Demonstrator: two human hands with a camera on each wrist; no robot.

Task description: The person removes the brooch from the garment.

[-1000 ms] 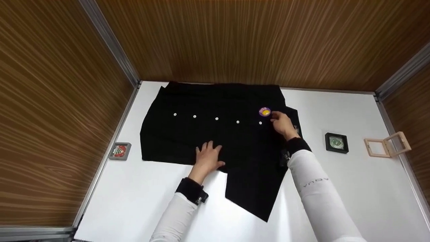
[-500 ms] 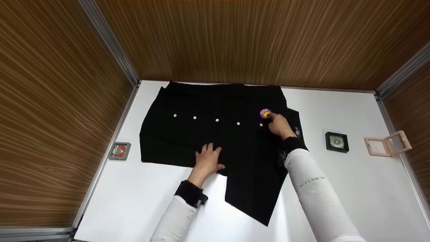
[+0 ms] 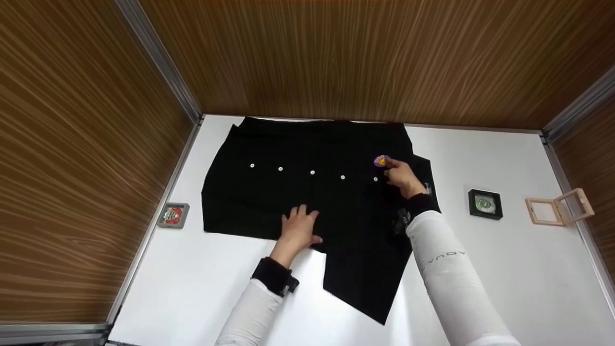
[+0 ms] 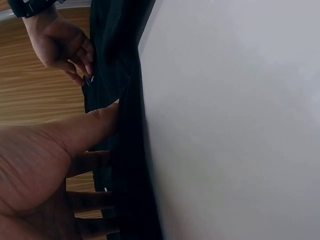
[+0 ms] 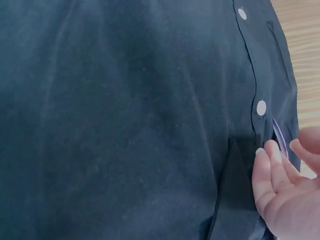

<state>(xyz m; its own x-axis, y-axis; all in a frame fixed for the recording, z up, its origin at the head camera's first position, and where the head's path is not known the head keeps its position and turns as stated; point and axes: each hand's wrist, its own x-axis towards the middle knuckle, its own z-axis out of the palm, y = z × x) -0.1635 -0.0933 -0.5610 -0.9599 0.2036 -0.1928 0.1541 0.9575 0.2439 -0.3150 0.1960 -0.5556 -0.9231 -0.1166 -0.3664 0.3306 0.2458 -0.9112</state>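
Observation:
A black button-up shirt (image 3: pixel 288 202) lies spread on the white table, its row of white buttons running across. My left hand (image 3: pixel 296 229) rests on the shirt's near edge, fingers spread; the left wrist view shows the thumb (image 4: pixel 95 125) at the cloth's edge. At the shirt's right part, my right hand (image 3: pixel 402 177) pinches a round purple badge with a yellow picture (image 3: pixel 381 161), beside the last button. In the right wrist view the badge (image 5: pixel 280 137) shows edge-on, tilted up from the cloth by the fingertips; its lower part is hidden by the fingers.
A grey frame with a red item (image 3: pixel 173 215) lies at the table's left edge. To the right are a dark frame with a green item (image 3: pixel 485 203) and an opened light wooden frame (image 3: pixel 545 222). Wood-patterned walls (image 3: pixel 307 62) enclose the table.
My right hand has moved slightly left onto the badge, its fingertips now overlapping the badge's right side. The left hand has stayed in place on the shirt.

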